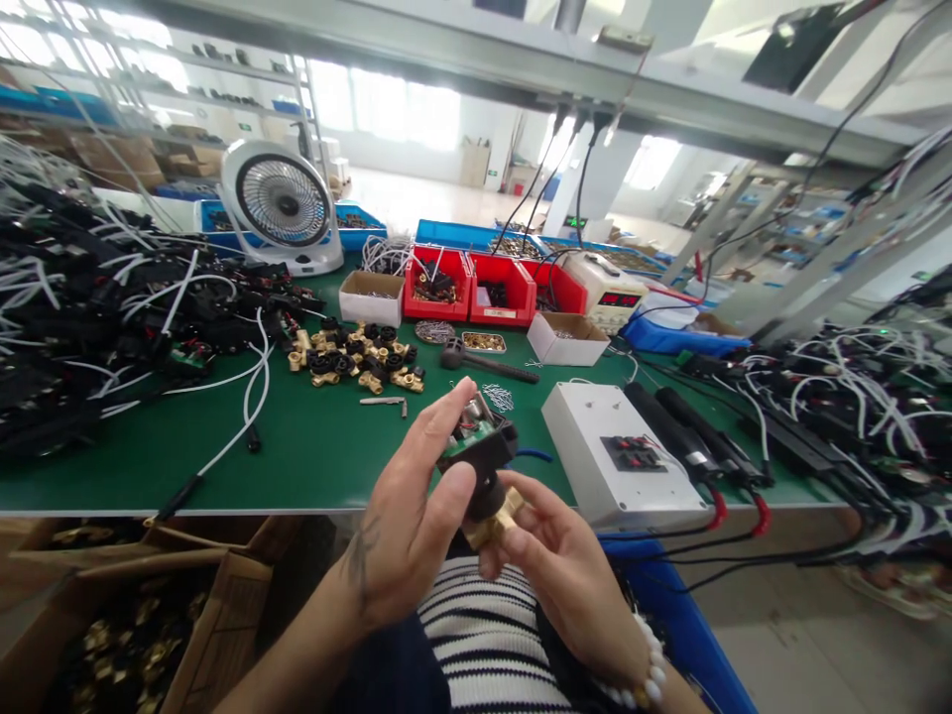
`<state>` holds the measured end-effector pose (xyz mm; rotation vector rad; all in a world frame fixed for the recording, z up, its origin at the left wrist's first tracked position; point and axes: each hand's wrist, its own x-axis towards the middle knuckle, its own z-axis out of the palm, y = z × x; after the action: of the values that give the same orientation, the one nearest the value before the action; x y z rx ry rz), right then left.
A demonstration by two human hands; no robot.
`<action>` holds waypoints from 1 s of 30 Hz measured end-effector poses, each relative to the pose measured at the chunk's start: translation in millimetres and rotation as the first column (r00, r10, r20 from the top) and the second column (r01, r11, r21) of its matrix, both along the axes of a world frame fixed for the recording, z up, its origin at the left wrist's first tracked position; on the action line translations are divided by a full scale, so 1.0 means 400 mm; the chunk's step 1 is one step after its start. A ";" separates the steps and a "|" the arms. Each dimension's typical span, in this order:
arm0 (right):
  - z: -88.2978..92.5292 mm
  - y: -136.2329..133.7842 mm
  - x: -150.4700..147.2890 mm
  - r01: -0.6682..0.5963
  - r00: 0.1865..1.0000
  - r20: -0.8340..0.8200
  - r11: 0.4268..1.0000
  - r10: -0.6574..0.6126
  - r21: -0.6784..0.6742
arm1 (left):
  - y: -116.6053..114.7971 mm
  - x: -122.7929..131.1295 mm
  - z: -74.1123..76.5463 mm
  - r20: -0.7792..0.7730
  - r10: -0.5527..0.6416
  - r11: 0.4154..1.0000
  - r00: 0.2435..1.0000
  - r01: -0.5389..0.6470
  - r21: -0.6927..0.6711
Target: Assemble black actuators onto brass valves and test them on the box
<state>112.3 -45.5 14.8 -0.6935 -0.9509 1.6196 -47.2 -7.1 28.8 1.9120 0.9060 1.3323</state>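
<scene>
Bright daylight glares from the window [387,107] beyond the fan [287,203]; shelves [238,71] to its upper left slant, softly blurred.

A green-topped workbench [312,456] is stretching ahead of the left hand [416,496], big windows [402,104] are glowing way beyond it, pale floor [402,198] is kinda shining back there, metal shelves [245,71] are standing off to its left, and a white column [617,169] is rising past its right.
</scene>
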 end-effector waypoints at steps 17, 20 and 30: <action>0.028 0.012 0.010 0.175 0.979 0.120 0.981 -0.165 -0.080 | -0.015 0.020 -0.034 -0.312 0.254 0.951 0.916 -0.178 0.251; 0.023 0.014 0.013 0.181 0.970 0.169 0.983 -0.174 -0.029 | -0.015 0.029 -0.034 -0.300 0.246 0.961 0.922 -0.190 0.203; -0.006 0.102 0.061 -0.008 0.733 0.679 0.997 -0.042 0.071 | 0.030 0.053 -0.139 0.000 0.243 0.949 0.970 -0.237 -0.207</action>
<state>136.8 -4.6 12.4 -1.2947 -1.5114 1.3035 -26.0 5.1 -26.7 1.6633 1.2457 1.3372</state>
